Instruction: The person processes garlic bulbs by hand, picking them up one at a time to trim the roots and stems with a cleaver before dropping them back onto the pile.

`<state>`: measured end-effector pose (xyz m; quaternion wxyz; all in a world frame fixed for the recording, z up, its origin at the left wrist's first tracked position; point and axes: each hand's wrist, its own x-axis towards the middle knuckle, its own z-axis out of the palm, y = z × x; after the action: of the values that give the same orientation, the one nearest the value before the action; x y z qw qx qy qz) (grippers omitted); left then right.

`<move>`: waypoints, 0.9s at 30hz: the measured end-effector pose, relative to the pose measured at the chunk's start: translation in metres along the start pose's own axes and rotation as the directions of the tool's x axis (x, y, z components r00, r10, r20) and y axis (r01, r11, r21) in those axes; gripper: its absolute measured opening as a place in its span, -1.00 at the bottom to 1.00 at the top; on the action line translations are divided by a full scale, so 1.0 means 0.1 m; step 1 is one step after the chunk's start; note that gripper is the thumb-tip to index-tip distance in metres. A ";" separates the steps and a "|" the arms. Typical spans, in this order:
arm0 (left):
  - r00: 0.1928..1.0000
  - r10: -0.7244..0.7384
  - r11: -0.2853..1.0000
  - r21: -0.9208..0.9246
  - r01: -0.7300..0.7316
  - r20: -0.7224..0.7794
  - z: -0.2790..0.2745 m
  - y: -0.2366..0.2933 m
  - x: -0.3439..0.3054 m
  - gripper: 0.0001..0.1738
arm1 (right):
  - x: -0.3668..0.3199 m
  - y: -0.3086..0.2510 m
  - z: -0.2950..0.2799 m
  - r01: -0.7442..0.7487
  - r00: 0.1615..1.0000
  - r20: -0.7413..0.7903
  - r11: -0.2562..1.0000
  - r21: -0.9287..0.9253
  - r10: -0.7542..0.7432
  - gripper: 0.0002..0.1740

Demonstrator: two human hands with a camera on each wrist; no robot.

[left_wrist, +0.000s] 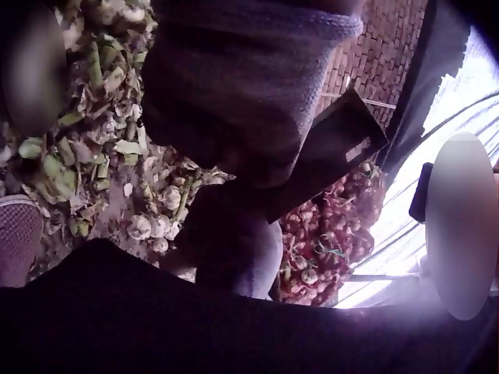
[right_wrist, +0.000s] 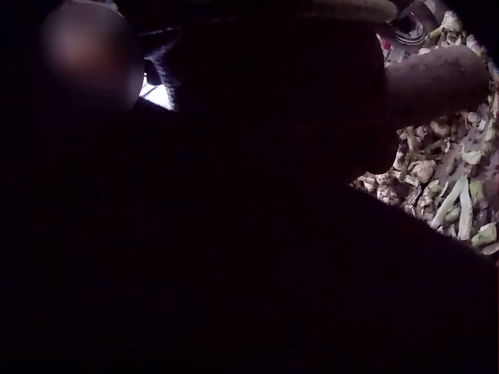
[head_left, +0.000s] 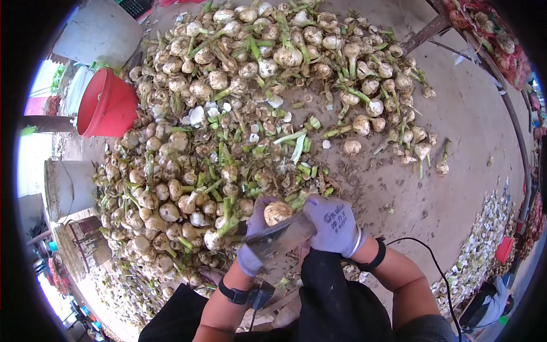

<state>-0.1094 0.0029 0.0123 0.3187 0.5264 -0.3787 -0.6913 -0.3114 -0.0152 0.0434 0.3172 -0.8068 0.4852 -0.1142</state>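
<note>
Both hands wear pale purple gloves. In the head view the left hand (head_left: 257, 219) grips a round, brownish-white garlic bulb (head_left: 278, 213), low over the trimmings. A broad cleaver blade (head_left: 282, 235) slants across the left hand and covers part of it, its upper edge close to the bulb. The right hand (head_left: 335, 226) holds the cleaver at its right end; the handle is hidden under the fingers. From the left wrist the cleaver (left_wrist: 339, 152) appears as a dark rectangular blade beside the glove cuff (left_wrist: 234, 101). The right wrist view is mostly dark.
Heaped garlic bulbs (head_left: 168, 211) with stems lie at the left, and more garlic (head_left: 288, 56) at the back. Cut stems (head_left: 299, 147) and peelings cover the ground between. A red bucket (head_left: 108, 105) and white bucket (head_left: 69, 188) stand left. A black cable (head_left: 434, 259) curves at right.
</note>
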 end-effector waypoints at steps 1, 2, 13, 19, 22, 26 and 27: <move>1.000 -0.003 1.000 0.001 0.003 0.000 0.00 0.05 -0.03 -0.19 | -0.01 0.13 0.13 -0.043 0.996 -0.078 0.999 0.033 0.045 -0.63; 0.998 -0.059 0.998 0.019 0.059 0.023 0.00 0.13 -0.07 -0.19 | -0.01 0.28 0.27 -0.082 0.984 -0.156 0.995 0.065 0.091 -0.69; 0.969 0.057 0.857 -0.487 -0.170 -0.238 0.21 0.36 -0.10 -0.50 | -0.08 0.30 0.59 -0.596 0.802 0.395 0.553 0.582 0.448 -0.55; 0.840 0.240 0.474 -0.696 -0.540 -0.488 -0.85 0.43 -0.47 -0.34 | 0.18 1.38 0.38 -0.558 0.671 -0.628 0.826 -0.077 0.395 -0.55; 0.834 -0.020 0.664 -0.631 -0.402 -0.552 -0.52 0.46 -0.42 -0.35 | 0.30 1.62 0.29 -0.545 0.757 -0.495 0.830 -0.118 0.426 -0.50; 0.956 0.273 0.940 0.243 -0.241 -0.106 0.05 0.06 0.02 -0.01 | 0.36 0.73 0.05 -0.502 0.839 -0.066 0.815 0.289 0.540 -0.44; 0.935 0.353 0.840 0.433 -0.328 0.024 0.09 -0.01 0.12 0.05 | 0.25 0.60 0.16 -0.421 0.891 0.005 0.823 0.382 0.454 -0.45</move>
<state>-0.1208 -0.0056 0.0069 0.3232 0.5273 -0.6000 -0.5075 -0.3336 -0.0501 -0.0095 0.4611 -0.5929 0.6398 -0.1630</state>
